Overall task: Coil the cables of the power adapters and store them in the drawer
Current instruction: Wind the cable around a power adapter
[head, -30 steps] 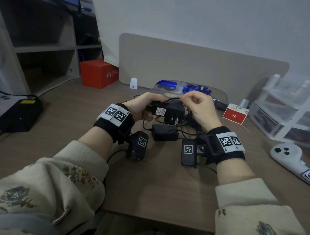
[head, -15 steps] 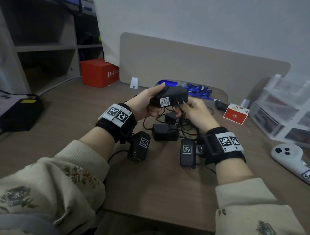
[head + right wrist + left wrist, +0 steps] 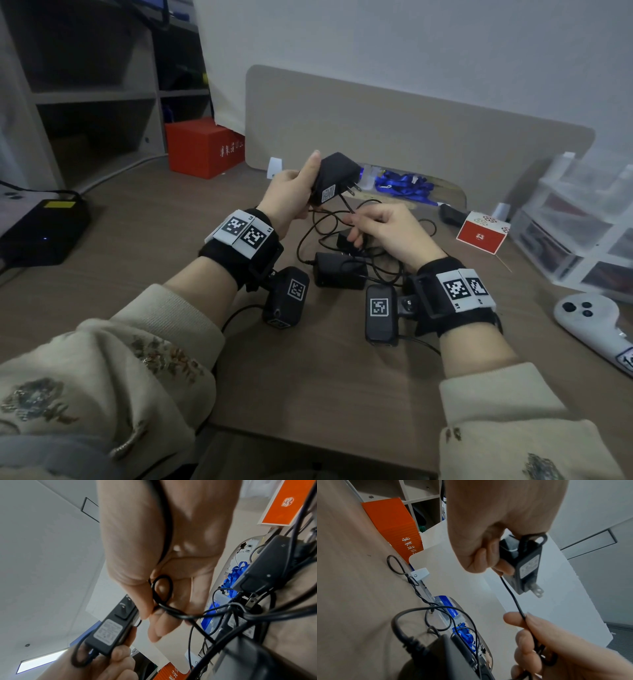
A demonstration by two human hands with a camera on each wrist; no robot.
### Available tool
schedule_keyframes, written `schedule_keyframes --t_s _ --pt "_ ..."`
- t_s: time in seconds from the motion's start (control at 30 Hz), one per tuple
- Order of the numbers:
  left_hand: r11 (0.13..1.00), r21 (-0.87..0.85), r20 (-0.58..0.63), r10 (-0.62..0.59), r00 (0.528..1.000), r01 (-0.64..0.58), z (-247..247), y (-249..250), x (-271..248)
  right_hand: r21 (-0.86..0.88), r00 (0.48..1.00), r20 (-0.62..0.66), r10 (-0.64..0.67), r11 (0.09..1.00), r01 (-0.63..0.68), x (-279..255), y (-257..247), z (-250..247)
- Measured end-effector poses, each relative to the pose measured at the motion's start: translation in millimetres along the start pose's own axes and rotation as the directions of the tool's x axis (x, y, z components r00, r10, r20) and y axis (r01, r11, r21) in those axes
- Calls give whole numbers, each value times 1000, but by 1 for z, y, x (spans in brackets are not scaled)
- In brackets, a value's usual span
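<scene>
Hands are up over the brown surface. The left hand has its grip curled round a black power adapter, held in the air with its plug pins pointing right. The right hand pinches that adapter's thin cable between thumb and finger. Only the right wrist view shows a small loop of cable inside that hand. From the head view, more adapters lie in tangled cords between the wrists. Clear drawers stand at the right.
</scene>
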State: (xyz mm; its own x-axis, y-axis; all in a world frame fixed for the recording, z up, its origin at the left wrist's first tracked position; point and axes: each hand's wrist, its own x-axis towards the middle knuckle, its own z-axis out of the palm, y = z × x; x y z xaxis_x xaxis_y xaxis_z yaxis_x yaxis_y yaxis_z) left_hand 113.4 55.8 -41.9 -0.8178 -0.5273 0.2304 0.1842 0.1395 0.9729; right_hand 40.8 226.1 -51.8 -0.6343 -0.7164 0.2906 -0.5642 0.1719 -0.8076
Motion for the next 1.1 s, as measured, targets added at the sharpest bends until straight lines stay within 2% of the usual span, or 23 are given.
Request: schedule_keyframes --t_s 0.2,0.33,0.43,0.57,0.7,0.77,0.87,0.97,1.03,1.1 --pt "968 236 -59 100 993 -84 3 0 -1 -135 999 -39 -38 990 32 1 0 -2" --pt "931 348 -72 149 986 -115 0 -3 3 -151 992 -101 -80 986 65 2 -1 -2" --pt "872 463 -51 203 978 -157 0 -2 2 -132 981 -175 -81 989 58 3 2 -2" --pt "740 645 -20 266 964 -192 2 3 0 -103 970 -223 -100 992 78 3 0 -2" --pt "692 693 12 267 964 -200 3 2 1 -117 957 -257 -136 987 109 3 -1 -1" --pt "699 685 85 203 975 -205 5 2 0 -108 950 -284 -132 989 104 4 0 -2" --pt "736 668 200 -36 979 -109 3 2 -2 -96 959 -245 -143 988 123 2 0 -3" --pt "772 634 251 -274 928 57 0 5 -4 -60 977 -144 -159 987 151 -1 -3 -4" --pt "784 614 284 -326 902 90 1 6 -6 -51 983 -99 -157 987 152 -1 -5 -5" --pt "840 535 335 -308 891 89 3 7 -9 -37 984 -82 -156 987 154 -1 -5 -4"
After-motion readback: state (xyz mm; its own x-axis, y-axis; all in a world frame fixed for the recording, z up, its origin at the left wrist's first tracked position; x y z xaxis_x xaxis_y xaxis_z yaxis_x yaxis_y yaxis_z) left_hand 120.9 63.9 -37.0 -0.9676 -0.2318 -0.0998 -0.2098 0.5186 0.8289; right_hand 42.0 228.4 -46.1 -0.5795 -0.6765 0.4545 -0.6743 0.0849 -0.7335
